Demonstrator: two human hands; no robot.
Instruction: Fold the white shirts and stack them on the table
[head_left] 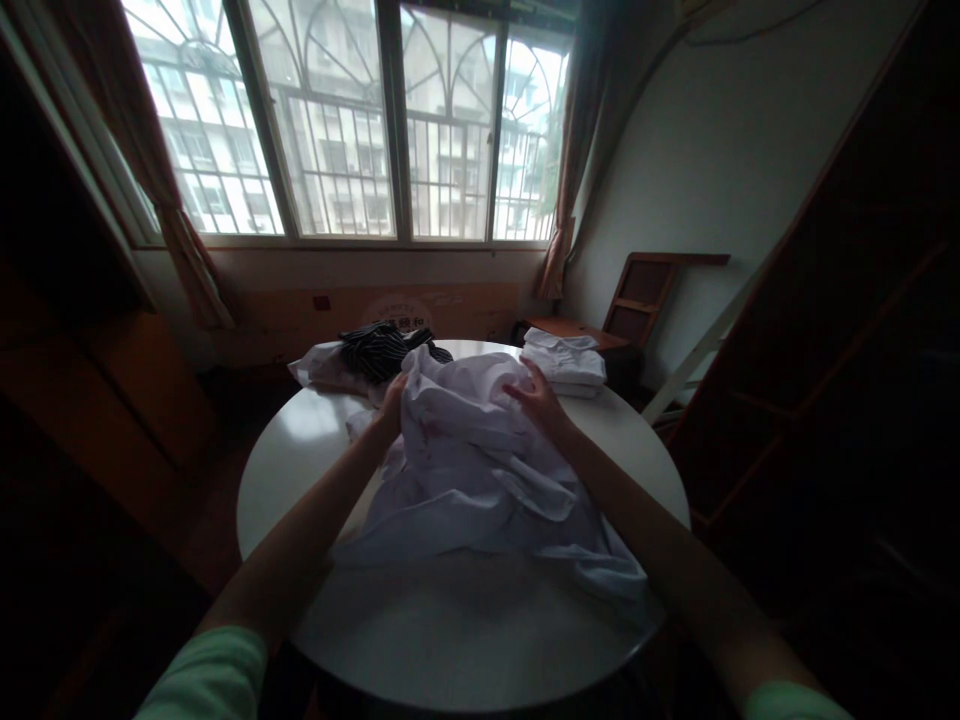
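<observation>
A crumpled white shirt (480,470) lies spread over the middle of a round white table (315,440). My left hand (391,398) grips the shirt's upper left edge, fingers closed in the cloth. Over on the shirt's upper right part, my right hand (534,392) presses on the fabric and pinches a fold. Both forearms reach across the table from the near edge. Beyond the shirt lies a dark striped garment (384,350) on top of another pale piece of clothing (324,366).
A stack of folded white shirts (564,362) sits at the table's far right edge. Behind it stand a small wooden table (570,328) and a leaning wooden frame (651,290). A barred window (360,120) with curtains fills the far wall. Dark wooden furniture (862,330) flanks both sides.
</observation>
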